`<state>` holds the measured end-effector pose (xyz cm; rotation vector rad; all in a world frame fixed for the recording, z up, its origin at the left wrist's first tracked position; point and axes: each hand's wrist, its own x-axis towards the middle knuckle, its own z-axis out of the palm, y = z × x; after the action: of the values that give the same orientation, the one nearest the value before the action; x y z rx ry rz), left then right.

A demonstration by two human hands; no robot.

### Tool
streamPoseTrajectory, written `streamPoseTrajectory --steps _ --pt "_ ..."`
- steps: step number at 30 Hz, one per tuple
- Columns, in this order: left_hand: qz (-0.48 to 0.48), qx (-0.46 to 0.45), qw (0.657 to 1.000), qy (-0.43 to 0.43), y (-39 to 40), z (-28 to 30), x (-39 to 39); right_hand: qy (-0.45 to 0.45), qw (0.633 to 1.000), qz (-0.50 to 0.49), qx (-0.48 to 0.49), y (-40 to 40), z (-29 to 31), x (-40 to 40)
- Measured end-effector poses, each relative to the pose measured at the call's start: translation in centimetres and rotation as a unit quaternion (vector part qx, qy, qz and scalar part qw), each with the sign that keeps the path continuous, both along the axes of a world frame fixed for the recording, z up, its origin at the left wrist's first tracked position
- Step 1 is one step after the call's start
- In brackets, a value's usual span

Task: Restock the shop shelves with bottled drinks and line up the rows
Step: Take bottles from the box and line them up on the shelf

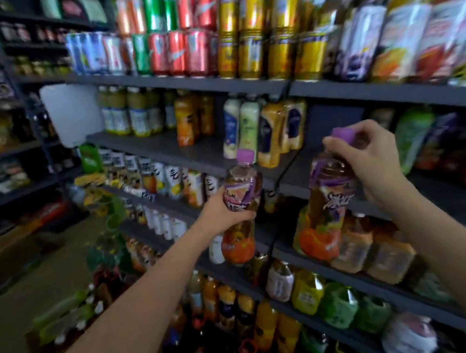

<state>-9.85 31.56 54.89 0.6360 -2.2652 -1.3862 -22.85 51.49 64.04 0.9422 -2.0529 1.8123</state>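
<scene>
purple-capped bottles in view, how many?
2. One is held around its middle by the left hand: left bottle. The right hand grips the neck of the right bottle. Others may be hidden on the blurred shelves.

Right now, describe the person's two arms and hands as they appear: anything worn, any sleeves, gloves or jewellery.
Both arms are bare along their whole visible length, with no sleeve showing in the frame. The left hand and the right hand wear no gloves. No watch, bracelet or ring is visible on either wrist or on the fingers that show, though motion blur could hide small details.
</scene>
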Motion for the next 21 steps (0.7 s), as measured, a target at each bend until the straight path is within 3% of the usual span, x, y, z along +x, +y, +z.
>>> streamPoseTrajectory --steps 6,10,15,21 --pt "-0.091 -0.003 0.995 0.051 6.7 3.5 -9.2 0.085 0.974 -0.181 -0.109 8.3 0.2 -6.1" --pt "-0.141 -0.012 0.987 0.070 10.4 5.1 -15.1 0.155 0.954 -0.245 -0.073 12.1 0.0 -10.3" --pt "-0.165 0.004 0.984 0.067 14.1 5.2 -21.0 0.131 0.950 -0.277 -0.062 14.0 -0.7 -15.6" --pt "-0.145 0.015 0.987 0.070 15.8 5.1 -25.2 0.122 0.968 -0.214 0.036 12.6 -4.1 -18.0"
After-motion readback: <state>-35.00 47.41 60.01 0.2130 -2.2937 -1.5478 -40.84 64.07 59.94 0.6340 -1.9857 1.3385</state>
